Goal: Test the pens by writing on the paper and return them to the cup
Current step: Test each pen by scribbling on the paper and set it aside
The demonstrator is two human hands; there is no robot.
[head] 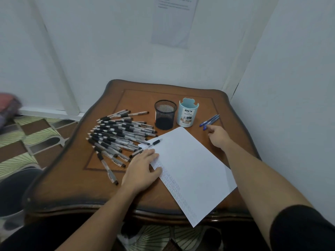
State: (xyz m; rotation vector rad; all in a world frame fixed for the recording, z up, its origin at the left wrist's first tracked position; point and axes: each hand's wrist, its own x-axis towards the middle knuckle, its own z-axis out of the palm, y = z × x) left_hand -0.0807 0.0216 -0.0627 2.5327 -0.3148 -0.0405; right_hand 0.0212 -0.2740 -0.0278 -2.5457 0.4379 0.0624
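A white sheet of paper [188,165] lies tilted on the wooden table [72,178], with faint writing along its left edge. My left hand [143,169] presses flat on that left edge. One black pen [154,143] lies across the paper's top corner. A heap of several black-grip pens [117,136] covers the table's left side. A black mesh cup [165,114] and a light blue cup [187,113] stand at the back. My right hand [218,135] reaches toward three blue pens [210,120], its fingertips touching the nearest one's tip.
White walls close in behind the table and on its right. A patterned floor [36,134] lies to the left, with a dark round object [16,189] near the table's left front corner.
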